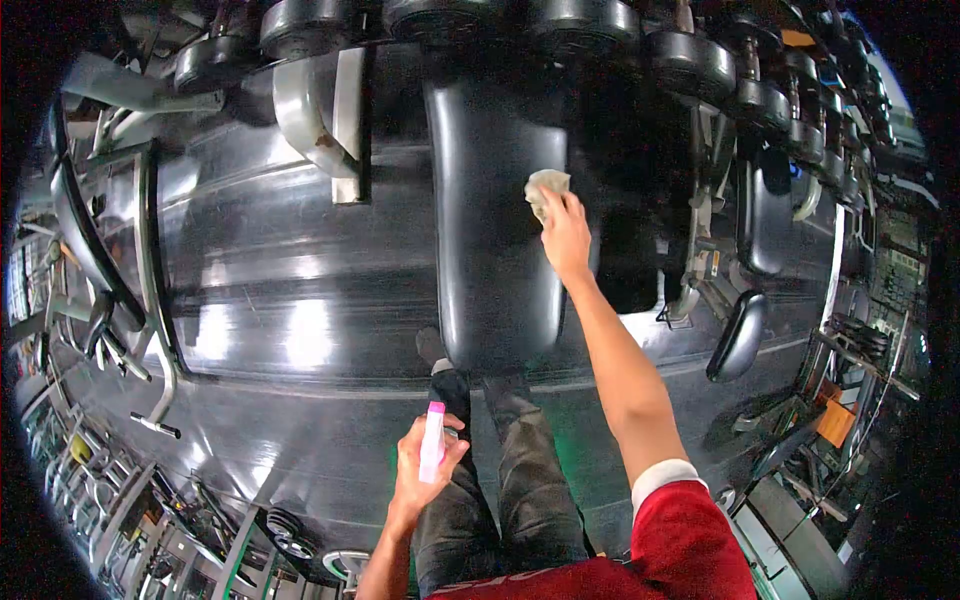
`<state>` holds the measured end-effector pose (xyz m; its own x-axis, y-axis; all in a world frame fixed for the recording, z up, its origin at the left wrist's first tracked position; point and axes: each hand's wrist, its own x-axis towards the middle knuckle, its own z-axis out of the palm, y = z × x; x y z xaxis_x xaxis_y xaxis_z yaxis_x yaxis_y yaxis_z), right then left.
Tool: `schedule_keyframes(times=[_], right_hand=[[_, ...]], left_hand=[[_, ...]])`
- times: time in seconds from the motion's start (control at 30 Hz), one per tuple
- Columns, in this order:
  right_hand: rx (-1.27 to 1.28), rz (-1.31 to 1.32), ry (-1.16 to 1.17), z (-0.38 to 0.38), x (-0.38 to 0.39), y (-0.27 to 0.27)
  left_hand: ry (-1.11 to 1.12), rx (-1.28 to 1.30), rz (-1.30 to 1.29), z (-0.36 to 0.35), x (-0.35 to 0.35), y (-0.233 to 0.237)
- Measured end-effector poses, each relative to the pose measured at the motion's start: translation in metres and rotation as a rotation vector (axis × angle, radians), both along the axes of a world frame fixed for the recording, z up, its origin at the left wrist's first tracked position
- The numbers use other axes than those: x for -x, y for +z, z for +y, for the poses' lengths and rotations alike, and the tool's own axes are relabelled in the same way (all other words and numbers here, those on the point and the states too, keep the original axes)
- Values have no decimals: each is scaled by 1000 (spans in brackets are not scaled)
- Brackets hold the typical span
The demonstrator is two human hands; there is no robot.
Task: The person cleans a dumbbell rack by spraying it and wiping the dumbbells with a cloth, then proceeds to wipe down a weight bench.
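Observation:
A black padded weight bench (495, 250) stretches away in front of my legs. My right hand (566, 235) reaches out over its right side, fingers closed on a crumpled pale cloth (547, 190) that lies against the pad near the edge. Low in the view, close to my body, my left hand (422, 462) is wrapped round a spray bottle (432, 445) with a pink top and a whitish body. The bottle points forward, well apart from the bench. Part of its body is hidden by my fingers.
Black dumbbells (690, 62) line a rack beyond the bench. A pale metal frame (318, 130) stands left of it. Smaller padded seats (738, 335) and machine parts are at the right. Another machine (150, 260) stands far left on the shiny dark floor (270, 350).

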<state>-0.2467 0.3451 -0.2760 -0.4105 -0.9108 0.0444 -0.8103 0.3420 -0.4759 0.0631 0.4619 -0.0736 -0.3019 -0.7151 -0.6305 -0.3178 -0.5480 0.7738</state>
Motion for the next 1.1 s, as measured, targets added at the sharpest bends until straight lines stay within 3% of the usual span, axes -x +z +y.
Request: schedule_keyframes(times=[0.03,0.13,0.27,0.37,0.5,0.63,0.73,0.8,0.87,0.97,1.1], right_hand=[[-127,27,27,-8,-4,-6],[-122,103,-11,22,-25,-6],[-337,90,8,133,-57,-2],[-517,-46,3,210,-92,18],[-409,-264,8,247,-104,25],[-185,-350,-94,198,-68,20],[103,-204,-97,104,-36,20],[196,42,-5,43,-17,12],[-55,30,17,7,-13,3],[-165,148,-19,25,-40,3],[-306,132,18,150,-95,4]], left_hand=[[26,-48,5,1,-4,0],[7,-9,-2,0,-9,4],[57,34,38,1,-10,-2],[-1,57,13,1,-10,-7],[-6,35,25,3,-9,-5],[7,-2,20,-1,-8,-2],[-44,75,23,-1,-12,-6],[-92,135,23,3,-14,-9],[-26,33,50,8,-15,-11],[-36,72,52,7,-14,-6],[-60,84,16,4,-14,0]])
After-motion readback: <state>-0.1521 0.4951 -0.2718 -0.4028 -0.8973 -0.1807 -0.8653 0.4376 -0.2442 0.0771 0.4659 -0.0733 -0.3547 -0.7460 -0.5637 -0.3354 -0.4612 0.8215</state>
